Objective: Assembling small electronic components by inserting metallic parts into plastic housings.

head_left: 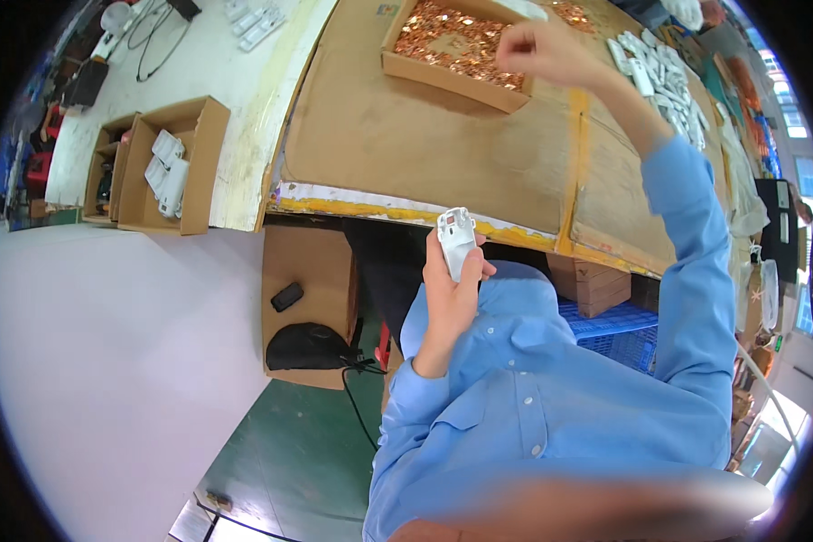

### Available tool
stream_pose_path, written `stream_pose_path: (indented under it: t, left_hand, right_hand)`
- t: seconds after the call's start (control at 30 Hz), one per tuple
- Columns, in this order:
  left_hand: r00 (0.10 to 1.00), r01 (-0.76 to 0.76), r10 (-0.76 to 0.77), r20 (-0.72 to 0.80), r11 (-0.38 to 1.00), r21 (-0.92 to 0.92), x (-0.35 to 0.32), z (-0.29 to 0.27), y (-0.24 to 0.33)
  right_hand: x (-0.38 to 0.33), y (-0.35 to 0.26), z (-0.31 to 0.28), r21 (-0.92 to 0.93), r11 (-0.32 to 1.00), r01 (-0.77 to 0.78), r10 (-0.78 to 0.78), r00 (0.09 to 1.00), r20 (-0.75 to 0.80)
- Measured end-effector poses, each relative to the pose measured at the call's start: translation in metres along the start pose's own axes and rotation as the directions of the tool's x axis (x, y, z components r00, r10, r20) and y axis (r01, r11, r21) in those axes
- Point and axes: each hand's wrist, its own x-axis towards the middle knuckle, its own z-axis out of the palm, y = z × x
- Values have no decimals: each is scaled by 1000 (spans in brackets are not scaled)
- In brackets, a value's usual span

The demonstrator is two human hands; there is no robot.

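Note:
My left hand (pixel 450 298) holds a small white plastic housing (pixel 457 239) upright, close to my chest and just below the table's front edge. My right hand (pixel 542 50) is stretched out over a shallow cardboard tray (pixel 443 77) filled with small copper-coloured metal parts (pixel 447 38); its fingers are pinched together, and whether a part is between them is too small to tell. Both arms wear blue shirt sleeves.
A cardboard-covered table (pixel 406 144) lies in front of me, with a heap of white plastic parts (pixel 664 77) at its far right. A cardboard box (pixel 167 167) with white pieces sits left. Below are a blue crate (pixel 619 330), cardboard boxes and a black object with a cable (pixel 307 348).

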Motion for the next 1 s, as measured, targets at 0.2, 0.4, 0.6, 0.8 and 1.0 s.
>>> stream_pose_path:
  t: [0.2,0.4,0.6,0.8,1.0]
  left_hand:
    - [979,17,-28,203,998,57,-2,38,11]
    - [949,93,-107,296,994,61,-18,58,11]
    - [936,104,-134,326,989,107,-36,71,9]
    - [952,5,-72,298,976,217,-44,80,3]
    - [959,-64,-16,284,961,270,-45,80,-2]
  right_hand:
    - [-142,-61,47,390,913,118,-184,973,137]
    - [-207,-54,85,448,879,164,-147,986,-72]
    - [-233,-52,101,183,925,332,-278,922,-268]
    - [-245,-48,101,46,932,360,-332,896,-294]
    - [-252,-42,98,123,918,377,-324,893,-313]
